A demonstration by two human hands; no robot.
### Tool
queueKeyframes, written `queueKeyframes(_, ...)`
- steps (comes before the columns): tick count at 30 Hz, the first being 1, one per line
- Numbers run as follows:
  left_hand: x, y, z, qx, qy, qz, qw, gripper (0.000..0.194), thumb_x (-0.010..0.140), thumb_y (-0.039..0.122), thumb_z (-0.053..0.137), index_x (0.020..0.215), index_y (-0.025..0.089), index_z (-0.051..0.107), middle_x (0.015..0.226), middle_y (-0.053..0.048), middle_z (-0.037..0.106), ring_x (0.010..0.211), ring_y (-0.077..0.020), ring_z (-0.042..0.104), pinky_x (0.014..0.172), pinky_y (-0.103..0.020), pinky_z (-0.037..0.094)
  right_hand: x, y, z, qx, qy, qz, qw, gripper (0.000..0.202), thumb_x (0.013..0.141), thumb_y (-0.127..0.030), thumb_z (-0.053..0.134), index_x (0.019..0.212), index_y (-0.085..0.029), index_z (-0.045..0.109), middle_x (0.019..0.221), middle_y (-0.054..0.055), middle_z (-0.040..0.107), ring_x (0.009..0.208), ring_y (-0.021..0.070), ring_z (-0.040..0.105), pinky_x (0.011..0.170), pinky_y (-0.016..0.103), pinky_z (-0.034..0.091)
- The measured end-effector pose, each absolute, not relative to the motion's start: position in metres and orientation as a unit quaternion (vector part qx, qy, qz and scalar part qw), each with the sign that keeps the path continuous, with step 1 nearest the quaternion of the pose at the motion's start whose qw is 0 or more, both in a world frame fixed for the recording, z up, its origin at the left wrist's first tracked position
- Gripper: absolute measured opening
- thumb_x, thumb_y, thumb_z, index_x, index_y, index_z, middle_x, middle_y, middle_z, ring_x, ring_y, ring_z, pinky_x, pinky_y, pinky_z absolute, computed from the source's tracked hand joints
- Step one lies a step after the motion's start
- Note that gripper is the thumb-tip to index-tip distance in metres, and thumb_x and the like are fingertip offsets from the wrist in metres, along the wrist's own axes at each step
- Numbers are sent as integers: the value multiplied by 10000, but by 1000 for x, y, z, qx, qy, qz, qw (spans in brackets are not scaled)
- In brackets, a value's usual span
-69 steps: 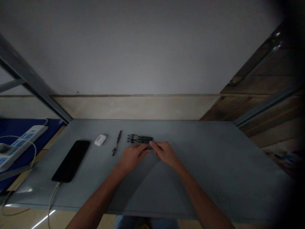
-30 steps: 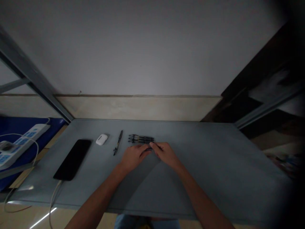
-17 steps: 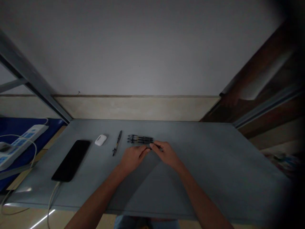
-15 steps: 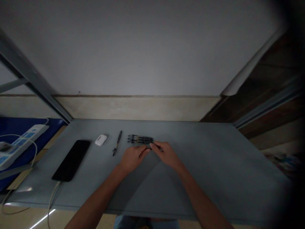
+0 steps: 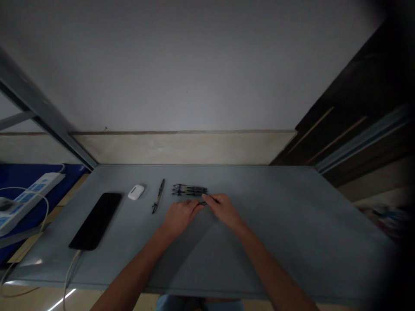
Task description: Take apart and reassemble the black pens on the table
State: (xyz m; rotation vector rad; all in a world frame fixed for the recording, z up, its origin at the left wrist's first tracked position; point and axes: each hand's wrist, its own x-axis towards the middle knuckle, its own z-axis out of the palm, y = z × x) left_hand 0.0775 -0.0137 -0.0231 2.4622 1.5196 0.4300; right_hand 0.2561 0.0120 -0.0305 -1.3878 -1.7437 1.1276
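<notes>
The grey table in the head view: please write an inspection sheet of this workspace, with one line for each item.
Surface: smooth grey tabletop, light glare at the front left corner.
Things in work: several slim black pens side by side; one separate dark pen to their left.
Clutter: black rectangular phone, small white rounded case.
Hands: left hand and right hand pinch a thin dark item, mostly hidden.
Cables: pale cable from phone over front edge.
Surroundings: white power strip at left; right side too dark to judge.
</notes>
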Motion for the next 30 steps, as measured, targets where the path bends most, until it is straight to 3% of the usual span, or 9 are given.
queueKeyframes(4,74,-11,-25,795,522,248,185,345,975,427,348,1056,213,606,863,-48,706,738,-193,668,643,-273,465,252,9,-27,-484,-640,483,351,473,881,-580,424,635,-185,509,504,-36,428,452,110,408,460,237,299)
queueKeyframes(8,70,-10,-19,693,533,388,292,326,986,420,308,1118,189,496,765,-28,697,642,-164,651,631,-272,471,245,5,-26,-455,-648,474,385,406,901,-525,447,689,-187,523,569,-26,472,512,116,449,491,232,324)
queueKeyframes(11,69,-8,-14,621,516,492,326,260,987,414,308,1056,199,436,935,-73,711,902,-186,667,832,-333,472,239,3,-28,-465,-648,447,405,336,892,-496,492,826,-185,600,693,10,575,614,141,529,542,240,378)
queueKeyframes(14,70,-6,-11,590,467,545,369,207,990,391,303,1055,211,381,1053,-103,693,1126,-190,583,1013,-405,372,236,2,-31,-440,-644,473,410,336,903,-467,492,1069,-205,622,974,62,662,831,183,609,695,280,456)
queueKeyframes(16,72,-6,-11,588,433,553,402,188,992,373,306,1079,214,354,1111,-115,673,1203,-183,527,1067,-433,314,235,2,-32,-404,-638,519,399,365,913,-453,479,1164,-217,601,998,62,674,822,183,620,719,300,468)
queueKeyframes(18,72,-5,-11,592,405,553,423,179,986,366,333,1080,216,362,1172,-119,644,1239,-181,493,1084,-438,296,237,3,-31,-379,-632,551,392,351,902,-437,507,1141,-209,628,842,37,676,701,164,602,660,287,459)
queueKeyframes(21,69,-3,-11,589,397,560,427,195,944,372,454,1042,204,455,1226,-117,606,1189,-208,531,1007,-407,390,242,6,-29,-394,-592,555,431,263,855,-402,599,975,-190,699,633,-3,594,596,137,534,582,259,405)
queueKeyframes(26,63,-2,-7,638,412,514,398,183,827,319,648,955,189,643,1119,-98,645,1057,-219,590,858,-331,466,251,14,-26,-351,-393,634,566,165,767,-347,716,845,-201,705,621,-18,562,595,117,508,613,263,419)
queueKeyframes(30,68,-7,-7,692,403,458,387,143,810,301,663,918,210,687,1000,-69,680,978,-202,601,826,-308,466,257,18,-23,-326,-281,676,599,204,762,-381,720,809,-186,684,620,-28,514,581,98,485,598,244,438)
